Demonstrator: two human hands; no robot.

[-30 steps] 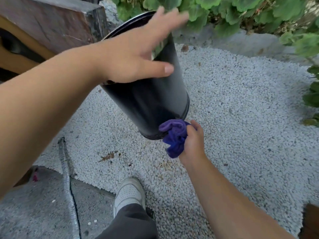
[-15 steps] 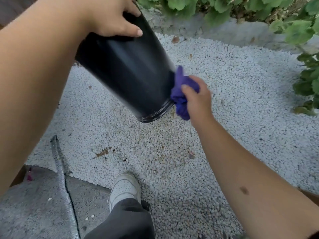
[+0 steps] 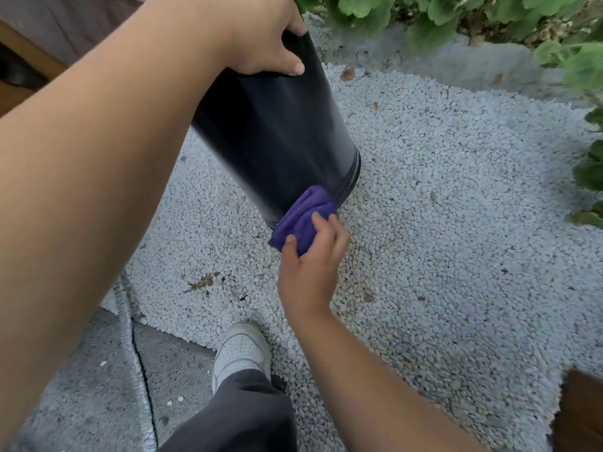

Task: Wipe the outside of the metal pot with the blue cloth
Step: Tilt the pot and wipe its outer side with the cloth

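Note:
A tall black metal pot (image 3: 280, 132) leans tilted over white gravel, its base low and toward me. My left hand (image 3: 264, 37) grips its upper rim from above, thumb across the outer wall; the forearm hides the pot's left side. My right hand (image 3: 310, 265) holds a bunched blue-purple cloth (image 3: 301, 220) and presses it against the pot's lower outer wall, right at the bottom band.
White gravel (image 3: 440, 207) covers the ground. Green leafy plants (image 3: 440, 14) and a stone kerb (image 3: 456, 57) line the far side. My white shoe (image 3: 239, 350) stands near a grey hose (image 3: 137, 370) on concrete. A brown box edge (image 3: 584, 412) sits lower right.
My right hand slid the cloth from the pot's right side down and around to its lower front edge. My left hand keeps its grip on the rim.

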